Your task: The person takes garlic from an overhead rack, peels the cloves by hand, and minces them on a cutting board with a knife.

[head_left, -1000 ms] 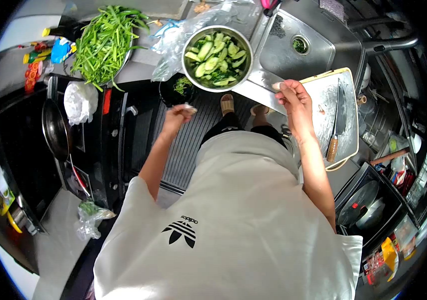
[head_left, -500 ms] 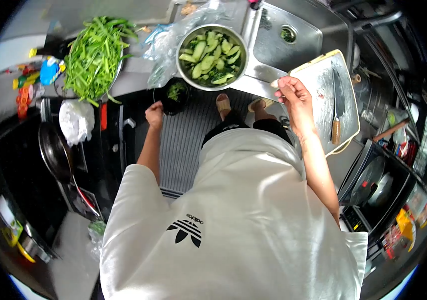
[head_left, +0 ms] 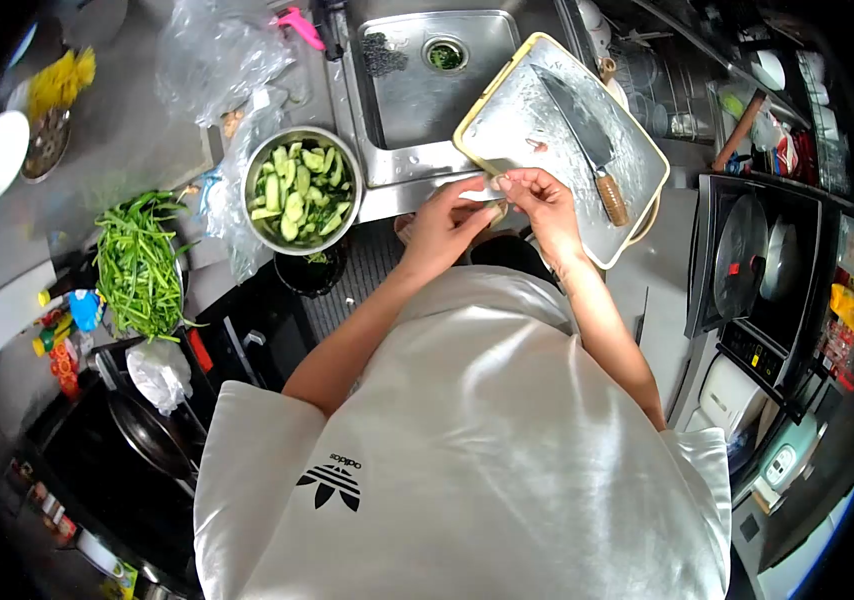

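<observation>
My left hand point(head_left: 439, 232) and my right hand point(head_left: 545, 205) meet in front of my body, by the lower left corner of the cutting board point(head_left: 492, 108). Both are closed, their fingertips pinched on a small pale piece that looks like a garlic clove point(head_left: 495, 185); fingers cover most of it. On the board lies a kitchen knife point(head_left: 579, 125) with a wooden handle, beside a small reddish scrap. Left of my hands stands a steel bowl point(head_left: 349, 215) full of cut cucumber point(head_left: 294, 195).
Ahead is a steel sink point(head_left: 387, 110) with green bits in its drain. Chopped green stems point(head_left: 142, 270) are heaped at the left, near a wok point(head_left: 147, 430). Plastic bags point(head_left: 217, 60) lie behind the bowl. A dark bin point(head_left: 309, 272) stands below the counter edge.
My left hand has come up from beside the bin to meet my right hand at the small pale piece. My view has turned, so the counter appears shifted left.
</observation>
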A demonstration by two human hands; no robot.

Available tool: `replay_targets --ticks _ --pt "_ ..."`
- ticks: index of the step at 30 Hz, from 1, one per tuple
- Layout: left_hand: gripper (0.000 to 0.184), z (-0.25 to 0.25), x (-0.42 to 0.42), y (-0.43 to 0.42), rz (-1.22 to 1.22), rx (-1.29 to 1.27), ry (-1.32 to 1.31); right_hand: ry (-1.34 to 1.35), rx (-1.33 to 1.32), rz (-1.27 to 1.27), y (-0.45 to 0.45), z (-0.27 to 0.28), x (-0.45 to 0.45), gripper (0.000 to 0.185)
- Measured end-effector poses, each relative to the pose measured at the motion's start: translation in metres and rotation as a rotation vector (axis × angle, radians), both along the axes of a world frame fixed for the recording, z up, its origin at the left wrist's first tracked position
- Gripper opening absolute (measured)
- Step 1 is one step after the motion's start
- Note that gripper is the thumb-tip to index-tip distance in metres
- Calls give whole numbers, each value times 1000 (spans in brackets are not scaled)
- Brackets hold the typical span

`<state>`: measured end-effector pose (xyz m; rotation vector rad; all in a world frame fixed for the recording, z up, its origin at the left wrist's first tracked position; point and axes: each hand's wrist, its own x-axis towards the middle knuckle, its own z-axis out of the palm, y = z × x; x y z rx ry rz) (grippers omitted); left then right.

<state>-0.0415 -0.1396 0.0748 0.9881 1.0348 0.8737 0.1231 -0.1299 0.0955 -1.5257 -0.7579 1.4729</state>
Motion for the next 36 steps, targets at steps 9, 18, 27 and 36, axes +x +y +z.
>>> replay_targets --ticks 9,18,27,36 --pt "25 -23 101 48 -140 101 164 -1169 303 8 -18 -29 108 39" --pt "32 -60 149 80 -356 958 783 -1062 -46 244 -47 -25 158 65" --pt "28 -69 99 84 -285 925 759 -576 -296 -11 -113 -25 105 75" --pt "35 -75 81 87 -247 821 664 -905 -148 168 -131 -85 56 87"
